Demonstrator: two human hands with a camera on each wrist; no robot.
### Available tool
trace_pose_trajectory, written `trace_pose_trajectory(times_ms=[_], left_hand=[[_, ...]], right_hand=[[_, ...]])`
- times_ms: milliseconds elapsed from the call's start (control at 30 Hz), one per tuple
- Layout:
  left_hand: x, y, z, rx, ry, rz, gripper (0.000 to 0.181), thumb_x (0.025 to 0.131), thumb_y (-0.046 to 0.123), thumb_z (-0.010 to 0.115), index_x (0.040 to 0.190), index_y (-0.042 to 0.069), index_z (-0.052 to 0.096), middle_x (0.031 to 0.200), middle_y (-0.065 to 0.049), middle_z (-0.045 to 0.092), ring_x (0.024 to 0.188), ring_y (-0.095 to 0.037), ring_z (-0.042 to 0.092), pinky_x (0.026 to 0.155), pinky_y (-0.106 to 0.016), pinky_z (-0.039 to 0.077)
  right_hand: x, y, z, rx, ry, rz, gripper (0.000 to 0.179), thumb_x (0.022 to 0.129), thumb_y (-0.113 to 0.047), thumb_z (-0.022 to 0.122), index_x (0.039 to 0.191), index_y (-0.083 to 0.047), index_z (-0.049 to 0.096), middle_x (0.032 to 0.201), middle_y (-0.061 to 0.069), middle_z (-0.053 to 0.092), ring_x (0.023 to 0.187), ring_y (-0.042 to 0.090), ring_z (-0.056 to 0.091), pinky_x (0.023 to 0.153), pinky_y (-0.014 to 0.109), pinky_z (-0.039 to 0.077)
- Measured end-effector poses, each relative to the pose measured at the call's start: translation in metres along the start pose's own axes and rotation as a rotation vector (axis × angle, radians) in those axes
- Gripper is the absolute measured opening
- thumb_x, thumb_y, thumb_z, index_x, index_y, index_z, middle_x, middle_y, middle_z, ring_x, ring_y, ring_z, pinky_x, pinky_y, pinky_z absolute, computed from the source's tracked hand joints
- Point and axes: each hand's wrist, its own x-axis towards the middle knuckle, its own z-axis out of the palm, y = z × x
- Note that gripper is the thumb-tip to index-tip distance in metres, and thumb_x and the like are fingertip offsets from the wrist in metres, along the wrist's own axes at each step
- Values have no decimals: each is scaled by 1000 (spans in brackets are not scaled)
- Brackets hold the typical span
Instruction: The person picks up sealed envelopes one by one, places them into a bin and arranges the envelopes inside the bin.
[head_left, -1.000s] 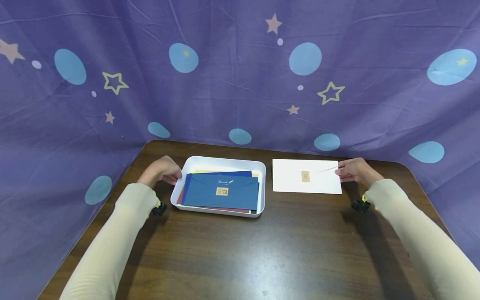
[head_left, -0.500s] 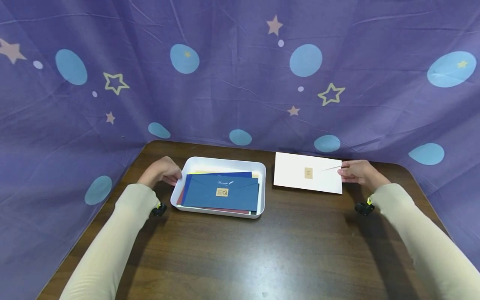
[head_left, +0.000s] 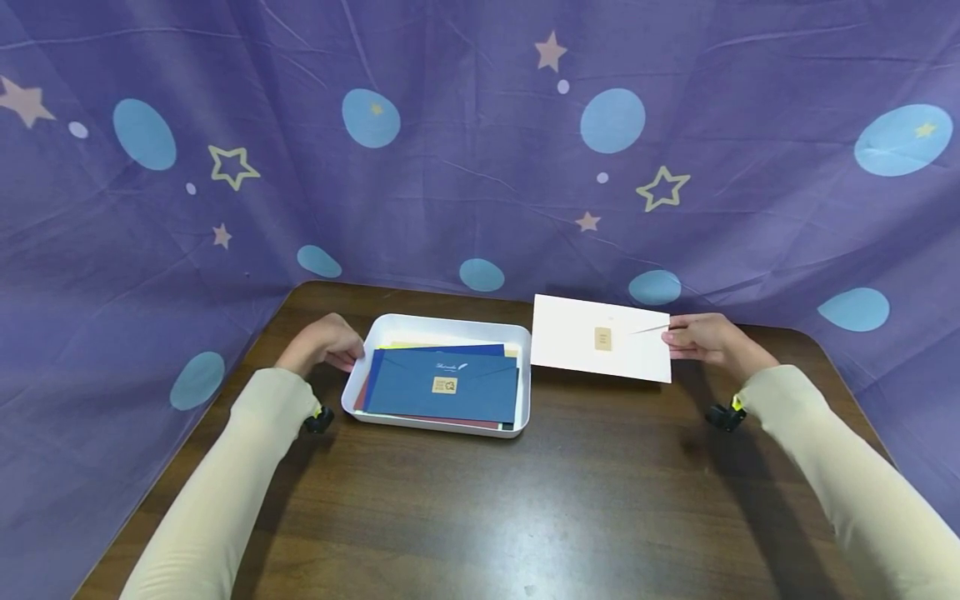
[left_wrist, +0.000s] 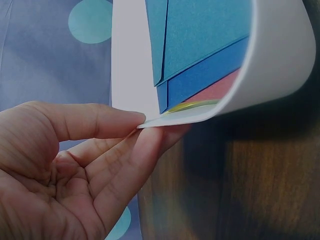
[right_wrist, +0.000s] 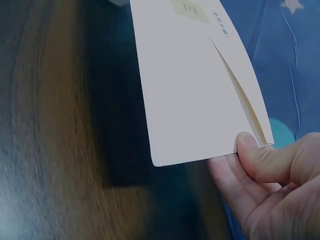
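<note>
My left hand pinches the left rim of a white tray, thumb inside and fingers beneath, as the left wrist view shows for the tray wall. Inside the tray lies a stack of envelopes, topped by a teal-blue envelope with a tan sticker. My right hand pinches the right end of a white envelope, thumb on top. That envelope is lifted off the table, its left end by the tray's right rim. In the right wrist view the white envelope has its flap edge gaping slightly.
The brown wooden table carries the tray near its back edge. Behind it hangs a purple curtain with stars and blue ovals. Under the teal-blue envelope show edges of a darker blue envelope, plus red and yellow ones.
The white envelope has risen off the table, its left end tilting up, then shifted left towards the tray with my right hand. My left hand and the tray stay in place.
</note>
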Motion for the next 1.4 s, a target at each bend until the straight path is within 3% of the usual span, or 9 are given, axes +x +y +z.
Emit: trace_pose_trajectory(times_ms=[500, 967, 1400], left_hand=[[-2, 1, -1, -19, -8, -20, 6, 82, -7, 59, 79, -2, 60, 69, -5, 60, 59, -12, 63, 62, -24, 65], [-4, 2, -1, -15, -2, -17, 8, 82, -6, 59, 88, -9, 63, 71, -6, 61, 60, -12, 64, 64, -26, 66], [-1, 2, 0, -23, -4, -21, 6, 82, -8, 59, 82, -2, 59, 72, -6, 58, 59, -12, 63, 60, -22, 64]], right_hand=[[-14, -27, 37, -75, -62, -8, 68, 101, 2, 54, 153, 18, 13, 86, -11, 68, 82, 0, 68, 81, 21, 64], [-27, -53, 78, -149, -57, 38, 58, 99, 2, 59, 148, 17, 32, 84, -8, 70, 79, 4, 68, 82, 23, 65], [-26, -68, 103, -153, -55, 49, 50, 96, 3, 62, 140, 16, 42, 81, -5, 71, 76, 6, 69, 79, 25, 66]])
